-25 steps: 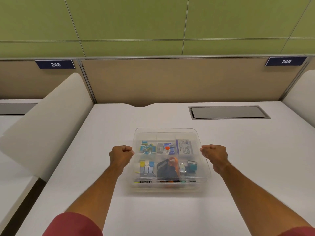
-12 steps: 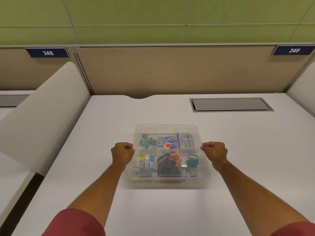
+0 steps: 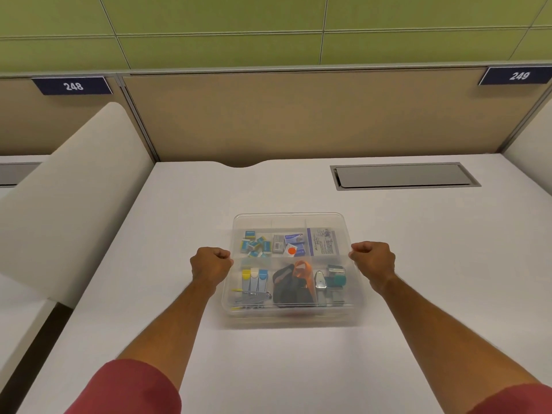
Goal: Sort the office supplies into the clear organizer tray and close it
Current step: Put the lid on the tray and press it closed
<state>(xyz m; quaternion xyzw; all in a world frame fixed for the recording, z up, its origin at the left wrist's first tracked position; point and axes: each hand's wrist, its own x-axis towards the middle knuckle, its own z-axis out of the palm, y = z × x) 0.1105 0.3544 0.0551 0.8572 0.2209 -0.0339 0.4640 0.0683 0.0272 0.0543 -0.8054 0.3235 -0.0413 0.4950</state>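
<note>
The clear organizer tray [image 3: 291, 219] sits on the white desk with a clear lid lying over it. Through the lid I see small blue boxes [image 3: 254, 245], staple boxes [image 3: 289, 242], a printed card [image 3: 322, 241], coloured clips [image 3: 254, 279], a black and orange item [image 3: 291, 283] and metal clips [image 3: 330, 282], each in its own compartment. My left hand [image 3: 211, 262] is a closed fist against the tray's left edge. My right hand [image 3: 372, 259] is a closed fist against the right edge. Nothing shows inside either fist.
The white desk [image 3: 298, 369] runs to a tan partition at the back. A grey cable hatch [image 3: 403, 175] is set into the desk at the far right. A white side divider [image 3: 74, 189] stands on the left, another at the far right edge.
Both fists stay at the tray's sides. The scene sits slightly differently in the view, so the camera has shifted; the tray has not moved on the desk.
</note>
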